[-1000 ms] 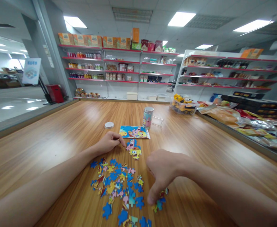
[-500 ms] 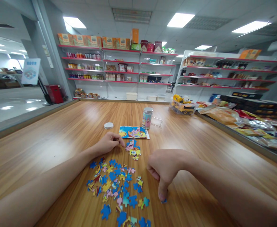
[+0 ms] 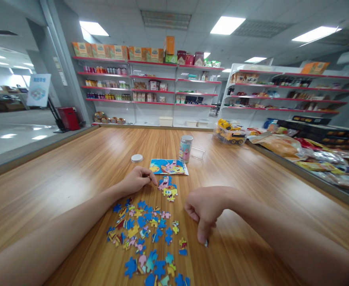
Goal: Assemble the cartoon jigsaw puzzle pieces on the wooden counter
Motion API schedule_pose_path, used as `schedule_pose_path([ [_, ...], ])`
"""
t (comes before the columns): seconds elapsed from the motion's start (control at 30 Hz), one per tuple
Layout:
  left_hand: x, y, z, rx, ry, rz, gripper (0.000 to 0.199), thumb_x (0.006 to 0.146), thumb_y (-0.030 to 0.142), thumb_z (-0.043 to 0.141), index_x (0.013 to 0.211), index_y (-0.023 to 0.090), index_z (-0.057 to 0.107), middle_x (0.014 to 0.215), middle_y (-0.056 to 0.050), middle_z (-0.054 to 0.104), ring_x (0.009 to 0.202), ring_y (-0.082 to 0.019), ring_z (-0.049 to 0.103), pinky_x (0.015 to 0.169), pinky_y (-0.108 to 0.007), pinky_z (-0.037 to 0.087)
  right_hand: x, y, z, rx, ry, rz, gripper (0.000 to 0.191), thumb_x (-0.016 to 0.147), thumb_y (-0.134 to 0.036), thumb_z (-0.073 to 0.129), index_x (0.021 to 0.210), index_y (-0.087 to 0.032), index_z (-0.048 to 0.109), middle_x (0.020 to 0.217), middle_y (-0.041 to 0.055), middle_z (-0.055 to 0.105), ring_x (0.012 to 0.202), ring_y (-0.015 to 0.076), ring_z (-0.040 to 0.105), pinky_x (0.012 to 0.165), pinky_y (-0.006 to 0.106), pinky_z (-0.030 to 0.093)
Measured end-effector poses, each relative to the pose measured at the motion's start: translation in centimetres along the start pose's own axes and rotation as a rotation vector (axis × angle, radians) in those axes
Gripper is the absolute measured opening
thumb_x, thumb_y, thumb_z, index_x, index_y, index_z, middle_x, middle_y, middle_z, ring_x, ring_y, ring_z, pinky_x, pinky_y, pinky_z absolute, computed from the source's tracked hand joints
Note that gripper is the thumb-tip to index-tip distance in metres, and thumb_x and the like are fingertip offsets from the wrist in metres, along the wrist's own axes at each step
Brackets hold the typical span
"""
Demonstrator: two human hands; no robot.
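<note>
Beside the joined pink and yellow puzzle pieces (image 3: 169, 189), my left hand (image 3: 138, 179) rests on the wooden table, its fingers curled together; whether they hold anything is hidden. To the right, my right hand (image 3: 206, 212) points down, and its thumb or finger presses on a small puzzle piece (image 3: 206, 243) that is mostly covered. Loose blue, yellow and pink pieces (image 3: 141, 222) lie scattered between the forearms. Behind the joined pieces lies a picture card (image 3: 168, 167), with a cartoon-printed can (image 3: 185, 149) standing at its right back corner.
A round metal lid (image 3: 136, 158) lies left of the card. A wire frame (image 3: 198, 153) is right of the can. Farther back stands a clear box with yellow toy vehicles (image 3: 229, 133). Packaged snacks (image 3: 314, 159) lie beyond the table's right edge.
My right fingertip has moved slightly away from me. Several loose pieces at the near right of the pile have shifted or turned. My left hand has stayed still.
</note>
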State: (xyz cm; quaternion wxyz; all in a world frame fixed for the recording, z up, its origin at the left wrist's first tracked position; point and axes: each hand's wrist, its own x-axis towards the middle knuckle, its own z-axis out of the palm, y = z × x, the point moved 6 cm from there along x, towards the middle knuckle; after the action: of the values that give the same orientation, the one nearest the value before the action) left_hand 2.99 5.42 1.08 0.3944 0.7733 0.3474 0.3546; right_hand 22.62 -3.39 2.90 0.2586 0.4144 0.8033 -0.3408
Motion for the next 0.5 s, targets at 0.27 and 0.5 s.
schedule_pose_path([
  [0.27, 0.0, 0.1, 0.0, 0.004, -0.006, -0.006, 0.024, 0.067, 0.016, 0.050, 0.068, 0.014, 0.073, 0.072, -0.005, 0.073, 0.070, -0.017, 0.064, 0.069, -0.026, 0.046, 0.6, 0.4, 0.1, 0.225, -0.044, -0.126, 0.056, 0.055, -0.065, 0.080, 0.063, -0.015, 0.056, 0.053, -0.0043, 0.057, 0.044, 0.0082, 0.049, 0.043, 0.020, 0.037],
  [0.5, 0.1, 0.1, 0.1, 0.004, -0.012, -0.008, 0.025, 0.065, 0.015, 0.048, 0.068, 0.014, 0.073, 0.072, -0.005, 0.073, 0.070, -0.018, 0.064, 0.070, -0.027, 0.046, 0.8, 1.7, -0.4, 0.175, 0.047, 0.010, 0.055, 0.056, -0.065, 0.079, 0.059, -0.014, 0.057, 0.045, -0.0048, 0.052, 0.037, 0.0078, 0.045, 0.038, 0.019, 0.035],
])
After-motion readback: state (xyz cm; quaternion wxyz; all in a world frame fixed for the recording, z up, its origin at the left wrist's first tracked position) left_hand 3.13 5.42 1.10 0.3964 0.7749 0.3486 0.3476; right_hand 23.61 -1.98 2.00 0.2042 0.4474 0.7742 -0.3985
